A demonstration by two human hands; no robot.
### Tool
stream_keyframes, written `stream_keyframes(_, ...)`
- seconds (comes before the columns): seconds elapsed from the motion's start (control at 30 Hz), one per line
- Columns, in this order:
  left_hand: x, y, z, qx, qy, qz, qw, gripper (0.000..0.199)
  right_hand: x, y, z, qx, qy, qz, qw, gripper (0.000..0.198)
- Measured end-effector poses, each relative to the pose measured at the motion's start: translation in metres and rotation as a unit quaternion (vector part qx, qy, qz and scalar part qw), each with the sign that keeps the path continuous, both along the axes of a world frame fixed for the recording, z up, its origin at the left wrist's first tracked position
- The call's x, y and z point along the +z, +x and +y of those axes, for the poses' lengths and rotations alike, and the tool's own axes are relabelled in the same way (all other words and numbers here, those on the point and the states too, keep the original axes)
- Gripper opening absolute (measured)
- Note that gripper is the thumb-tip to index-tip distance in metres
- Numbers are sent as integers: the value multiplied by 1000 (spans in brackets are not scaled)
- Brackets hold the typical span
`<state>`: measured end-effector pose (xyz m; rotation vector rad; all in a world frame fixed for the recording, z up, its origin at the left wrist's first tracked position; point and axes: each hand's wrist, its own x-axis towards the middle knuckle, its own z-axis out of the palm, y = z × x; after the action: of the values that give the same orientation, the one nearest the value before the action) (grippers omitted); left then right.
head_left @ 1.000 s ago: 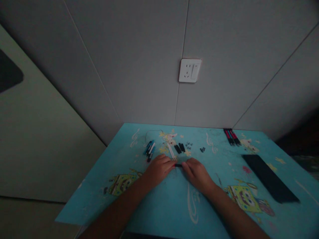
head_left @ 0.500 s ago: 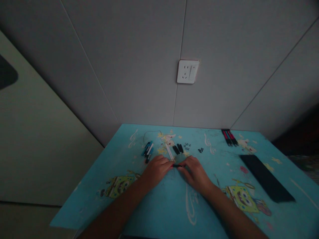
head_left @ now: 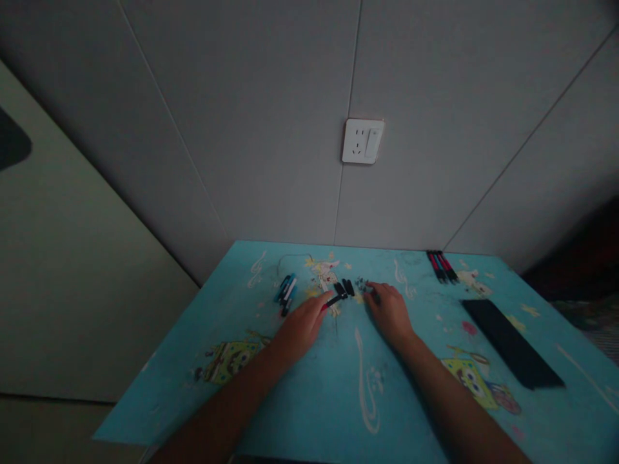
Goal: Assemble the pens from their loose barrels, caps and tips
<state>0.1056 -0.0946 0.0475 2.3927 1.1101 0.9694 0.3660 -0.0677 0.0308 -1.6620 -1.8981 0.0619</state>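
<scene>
A pen barrel (head_left: 333,301), red at the near end and black toward its tip, is held in my left hand (head_left: 302,325), whose fingers are closed around the red end. The black end points up and right toward two short black pieces (head_left: 344,287) lying on the table. My right hand (head_left: 389,312) is at a small scatter of tiny greyish parts (head_left: 360,283). Its index finger and thumb are apart beside them, with a dark patch between that I cannot make out. Thin white sticks (head_left: 325,283) lie partly hidden behind the left hand.
Blue, white and black pen parts (head_left: 287,293) lie in a bunch on the left. Several assembled red, blue and black pens (head_left: 442,267) lie at the back right. A dark flat strip (head_left: 512,345) rests on the blue printed table cover (head_left: 329,399). The wall has a socket (head_left: 362,140).
My right hand has let go of the pen's black end and moved right and away from me to the tiny parts. My left hand has tilted the pen barrel upward and moved slightly forward.
</scene>
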Motion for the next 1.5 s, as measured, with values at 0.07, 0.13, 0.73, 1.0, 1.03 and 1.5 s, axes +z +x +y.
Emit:
stream_keyframes(0.07,-2,0,0,-5,-13,-25,1000,35,-2,-1,3,-4,-2,0,1000,29)
stream_keyframes(0.13,-3,-1,0,-10,-18,-28,999,27,-3,-2,4,-4,-5,2,1000,26)
stream_keyframes(0.73,19,-2,-13,-120,-23,14,992,29,20,-18,-37,98,-100,381,914,30)
stream_keyframes(1.0,10,-4,-11,-126,-26,30,991,45,24,-21,-37,110,-122,451,878,26)
stream_keyframes(1.03,9,-4,-11,-126,-22,34,991,42,24,-21,-37,110,-122,452,876,26)
stream_keyframes(1.5,10,-6,-11,-110,14,50,993,26,29,-27,-44,140,-136,445,874,24)
